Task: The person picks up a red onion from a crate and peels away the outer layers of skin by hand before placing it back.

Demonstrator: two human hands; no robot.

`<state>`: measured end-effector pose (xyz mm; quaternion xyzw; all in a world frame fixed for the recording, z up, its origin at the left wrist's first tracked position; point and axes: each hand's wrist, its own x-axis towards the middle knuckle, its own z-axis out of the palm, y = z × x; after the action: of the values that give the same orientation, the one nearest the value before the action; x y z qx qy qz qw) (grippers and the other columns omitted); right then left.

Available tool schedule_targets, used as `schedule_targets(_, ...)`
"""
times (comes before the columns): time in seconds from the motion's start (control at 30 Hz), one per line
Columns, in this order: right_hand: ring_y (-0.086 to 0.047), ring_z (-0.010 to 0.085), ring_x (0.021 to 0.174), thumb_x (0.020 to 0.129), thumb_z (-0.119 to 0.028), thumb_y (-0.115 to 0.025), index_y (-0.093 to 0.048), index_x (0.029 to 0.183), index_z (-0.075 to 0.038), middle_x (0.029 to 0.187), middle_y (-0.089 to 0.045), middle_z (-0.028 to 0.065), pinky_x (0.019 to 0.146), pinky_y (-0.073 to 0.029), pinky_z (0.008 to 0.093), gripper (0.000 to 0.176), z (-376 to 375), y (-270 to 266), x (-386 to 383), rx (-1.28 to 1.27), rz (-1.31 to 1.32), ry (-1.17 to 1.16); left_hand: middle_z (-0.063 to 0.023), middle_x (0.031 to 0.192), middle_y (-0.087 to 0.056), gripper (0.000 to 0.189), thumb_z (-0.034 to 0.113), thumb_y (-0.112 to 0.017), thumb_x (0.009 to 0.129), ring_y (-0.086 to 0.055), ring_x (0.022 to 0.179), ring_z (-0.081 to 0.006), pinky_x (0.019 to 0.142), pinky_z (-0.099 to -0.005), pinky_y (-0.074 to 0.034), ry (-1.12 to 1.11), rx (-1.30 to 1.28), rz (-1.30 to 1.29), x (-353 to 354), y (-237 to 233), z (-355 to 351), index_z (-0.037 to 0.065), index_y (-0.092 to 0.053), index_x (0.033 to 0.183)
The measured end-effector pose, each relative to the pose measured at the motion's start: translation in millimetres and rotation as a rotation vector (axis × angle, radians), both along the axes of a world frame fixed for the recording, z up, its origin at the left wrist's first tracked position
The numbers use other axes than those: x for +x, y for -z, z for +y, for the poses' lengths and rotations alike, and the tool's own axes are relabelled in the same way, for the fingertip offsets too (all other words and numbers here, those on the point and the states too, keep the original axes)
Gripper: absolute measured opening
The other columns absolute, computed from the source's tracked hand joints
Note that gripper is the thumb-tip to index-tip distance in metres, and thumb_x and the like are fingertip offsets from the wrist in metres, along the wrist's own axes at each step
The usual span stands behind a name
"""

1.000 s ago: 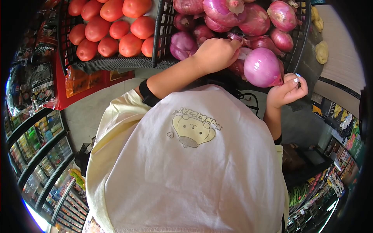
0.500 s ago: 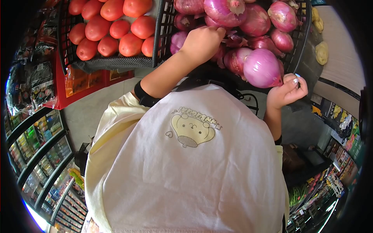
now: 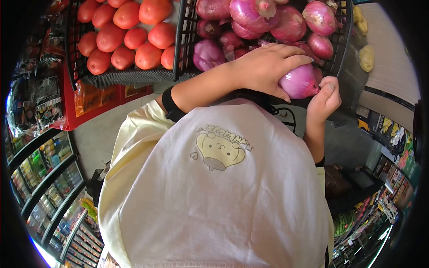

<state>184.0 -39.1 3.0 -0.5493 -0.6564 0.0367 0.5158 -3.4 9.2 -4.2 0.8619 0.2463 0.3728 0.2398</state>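
Note:
A large red onion (image 3: 300,83) is between my two hands at the front edge of the onion crate (image 3: 344,44). My left hand (image 3: 270,67) wraps over its left side and top, thumb low and fingers across it. At the onion's pointed right end, my right hand (image 3: 327,96) is closed with its fingers curled, pinching the tip. Several more red onions (image 3: 288,24) fill the black crate behind, and some are hidden under my left hand.
A black crate wall divides the onions from several tomatoes (image 3: 111,38) on the left. Potatoes (image 3: 366,58) lie beyond the crate on the right. A red display box (image 3: 96,100) stands below the tomatoes, with bottle-filled shelves (image 3: 49,165) at far left.
My left hand has moved right, from among the piled onions onto the large onion. That onion has tilted and shifted slightly, and my right hand's fingers have curled in more.

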Motion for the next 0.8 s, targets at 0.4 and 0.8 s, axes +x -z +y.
schedule_targets(0.4,-0.039,0.0033,0.048,0.089,-0.026,-0.055,-0.053,0.063,-0.001,0.054,-0.046,-0.0029,0.045,-0.03,0.0196,0.036,-5.6,-51.5,2.0,-0.875,0.349,0.037,-0.0122,0.117,-0.048,0.078,0.03,-0.081,0.054,-0.047,0.107,-0.0315,0.09,-0.0441,-0.04,-0.092,0.101,-0.153,15.9,14.9,-15.0,0.008,-0.046,0.12)
schedule_targets(0.8,-0.044,0.0204,0.058,0.086,-0.011,-0.054,-0.048,0.075,0.002,0.066,-0.045,0.0099,0.054,-0.038,0.0292,0.018,15.0,-40.4,12.7,-0.306,-0.263,-0.336,-0.0129,0.114,-0.051,0.043,0.017,-0.066,0.077,-0.05,0.105,-0.0269,0.086,-0.0353,-0.042,-0.047,-0.289,-0.368,-6.5,26.0,-3.5,0.003,-0.049,0.114)
